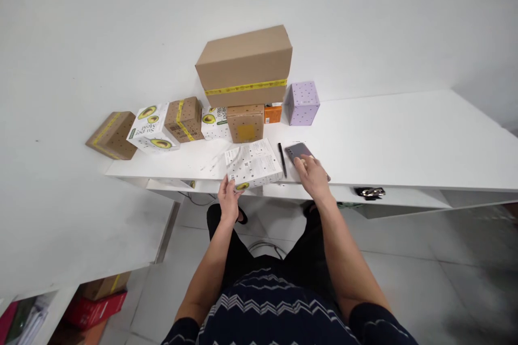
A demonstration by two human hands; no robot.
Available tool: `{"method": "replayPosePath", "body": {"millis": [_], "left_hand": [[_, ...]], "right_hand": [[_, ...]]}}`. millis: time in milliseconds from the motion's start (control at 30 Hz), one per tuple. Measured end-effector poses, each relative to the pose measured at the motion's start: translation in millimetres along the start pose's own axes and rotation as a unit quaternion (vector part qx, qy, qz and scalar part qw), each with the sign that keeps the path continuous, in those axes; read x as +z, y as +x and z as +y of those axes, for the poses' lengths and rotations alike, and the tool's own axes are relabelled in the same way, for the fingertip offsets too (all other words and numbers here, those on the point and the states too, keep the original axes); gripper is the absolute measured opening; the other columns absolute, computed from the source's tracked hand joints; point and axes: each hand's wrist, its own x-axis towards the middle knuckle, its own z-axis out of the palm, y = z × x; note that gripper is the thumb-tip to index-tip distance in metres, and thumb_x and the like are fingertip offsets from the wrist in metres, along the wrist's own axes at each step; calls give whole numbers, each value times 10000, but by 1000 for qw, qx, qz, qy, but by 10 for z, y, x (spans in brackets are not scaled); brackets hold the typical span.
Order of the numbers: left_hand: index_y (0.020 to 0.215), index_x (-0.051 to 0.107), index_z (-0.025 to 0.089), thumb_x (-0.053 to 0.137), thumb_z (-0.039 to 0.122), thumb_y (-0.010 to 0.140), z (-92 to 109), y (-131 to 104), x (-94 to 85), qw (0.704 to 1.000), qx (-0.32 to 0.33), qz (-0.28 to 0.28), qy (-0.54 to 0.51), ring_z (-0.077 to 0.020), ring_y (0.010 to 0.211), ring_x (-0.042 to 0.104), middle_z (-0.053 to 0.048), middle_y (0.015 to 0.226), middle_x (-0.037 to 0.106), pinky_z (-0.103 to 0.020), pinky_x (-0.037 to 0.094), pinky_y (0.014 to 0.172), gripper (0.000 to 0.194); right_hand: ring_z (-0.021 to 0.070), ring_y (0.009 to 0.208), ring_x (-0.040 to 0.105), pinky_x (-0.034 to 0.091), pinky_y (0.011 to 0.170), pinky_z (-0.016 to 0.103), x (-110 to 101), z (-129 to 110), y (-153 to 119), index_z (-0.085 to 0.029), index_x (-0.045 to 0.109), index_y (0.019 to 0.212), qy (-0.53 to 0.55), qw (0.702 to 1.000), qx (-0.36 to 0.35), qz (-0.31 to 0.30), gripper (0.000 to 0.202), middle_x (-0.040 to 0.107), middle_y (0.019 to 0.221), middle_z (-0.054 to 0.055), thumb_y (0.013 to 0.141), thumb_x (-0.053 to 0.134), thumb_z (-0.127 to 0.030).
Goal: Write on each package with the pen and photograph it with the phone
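A white printed box [254, 163] with text, dots and an avocado picture lies near the front edge of the white table. My left hand [229, 197] grips its lower left corner, fingers closed on it. To the right of the box is a black pen [282, 159]. Beside the pen a dark grey phone [297, 150] lies flat on the table. My right hand [311, 173] rests over the phone, covering part of it, with its fingers bent; whether they grip it is unclear.
Behind stand a large cardboard box [246, 64], a small brown box [245, 125], an orange box [272, 114] and a purple box [303, 103]. More boxes line the table's left side. Black clips [370, 193] lie on the shelf under the tabletop.
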Motion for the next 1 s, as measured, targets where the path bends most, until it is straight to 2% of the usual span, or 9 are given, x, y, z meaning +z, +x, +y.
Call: {"method": "replayPosePath", "body": {"millis": [100,167,233,333,500,633,767,900,1000], "left_hand": [[1349,542,212,737,521,782,86,-77,3,999,1,-37,-36,-216,849,724,-63,985,709,-414,595,809,675],[1330,570,206,743,524,771,126,-119,-9,997,14,-67,-33,-210,814,717,-68,995,715,-407,599,797,665],[1295,612,211,751,526,768,147,-137,-32,995,32,-91,-11,-239,893,712,-99,1118,710,-401,602,803,629],[1262,656,233,732,534,797,162,-126,-58,985,86,-138,64,-291,1078,675,-111,1259,678,-411,589,868,559],[1312,646,283,645,453,910,167,-124,93,920,238,-278,144,-276,1206,619,-94,1347,615,-407,537,991,437],[1424,540,368,591,399,963,121,-188,326,878,277,-369,127,-261,1270,576,-87,1439,517,-398,516,1033,465],[1499,429,363,582,472,958,88,-222,402,875,227,-402,147,-278,1283,566,-119,1531,414,-434,524,1039,572],[1356,583,301,609,478,939,104,-151,194,914,186,-313,177,-243,1153,647,-122,1414,536,-403,567,956,454],[1223,668,251,659,478,900,138,-68,-99,945,162,-207,196,-225,1042,692,-111,1254,657,-370,582,891,395]], "right_hand": [[185,633,612,488,592,325,-113,-113,-129,-163,632,1260,225,960,40,-159,715,686,1026,141,913,385,-737],[132,523,549,408,466,269,-167,-128,-218,-157,605,1300,316,922,65,-214,757,682,955,108,879,437,-764],[142,579,572,403,457,251,-232,-94,-296,-156,583,1344,344,909,61,-228,752,684,910,87,865,513,-731],[197,770,639,500,575,279,-371,0,-395,-185,567,1386,318,914,36,-250,701,723,982,92,847,640,-628],[285,1043,689,589,786,382,-596,181,-551,-271,554,1386,399,871,71,-279,661,707,1252,100,812,738,-540],[339,1092,691,610,818,433,-738,363,-635,-255,664,1223,436,872,119,-190,614,732,1208,104,697,830,-524],[334,979,723,621,713,412,-912,503,-594,-246,710,1069,444,878,154,-88,533,765,1063,99,626,856,-505],[253,926,712,591,668,324,-1039,593,-276,-227,650,1150,365,915,113,131,596,733,1118,79,621,855,-411],[237,949,700,585,730,344,-1016,646,163,-212,535,1276,252,918,111,287,757,689,1193,83,590,830,-337]]}}
